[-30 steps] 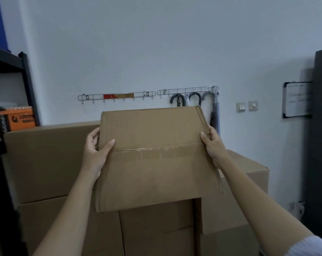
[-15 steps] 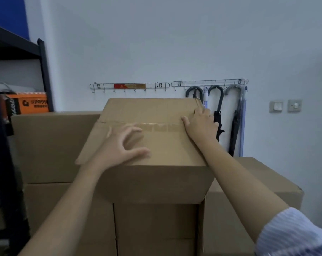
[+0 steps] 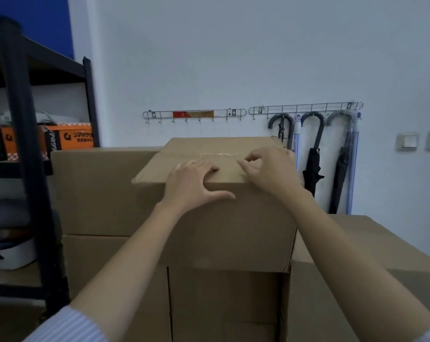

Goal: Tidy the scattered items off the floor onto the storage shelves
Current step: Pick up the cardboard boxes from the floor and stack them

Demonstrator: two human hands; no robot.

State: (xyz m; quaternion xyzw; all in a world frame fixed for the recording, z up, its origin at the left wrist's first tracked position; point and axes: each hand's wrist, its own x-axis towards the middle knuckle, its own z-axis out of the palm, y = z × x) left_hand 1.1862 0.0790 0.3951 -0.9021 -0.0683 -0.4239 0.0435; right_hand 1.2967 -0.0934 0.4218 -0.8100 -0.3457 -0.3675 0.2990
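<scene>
- Cardboard box (image 3: 223, 225): it sits on top of the stack of cartons (image 3: 98, 193), its near face toward you, its taped top seam running left to right.
- Your left hand (image 3: 194, 186): it lies over the box's near top edge, fingers spread and laid flat on the top panel, thumb stretched out along the front face (it presses, and curls round nothing).
- Your right hand (image 3: 270, 169): it rests on the top panel near the right edge, fingers loosely bent beside the tape; whether the fingertips pinch the tape cannot be told.
- Lower carton (image 3: 371, 245): it stands just beside the stack on the right, its top below the box.
- Black storage shelves (image 3: 19, 134): at the left, well apart from your hands; an orange package (image 3: 71, 139) rests on a middle shelf and a white tub (image 3: 11, 255) on the shelf below.
- Wall behind: two wire hook rails (image 3: 194, 114); three folded umbrellas (image 3: 315, 154) hang from the right rail, with two switches (image 3: 406, 141) farther right.
</scene>
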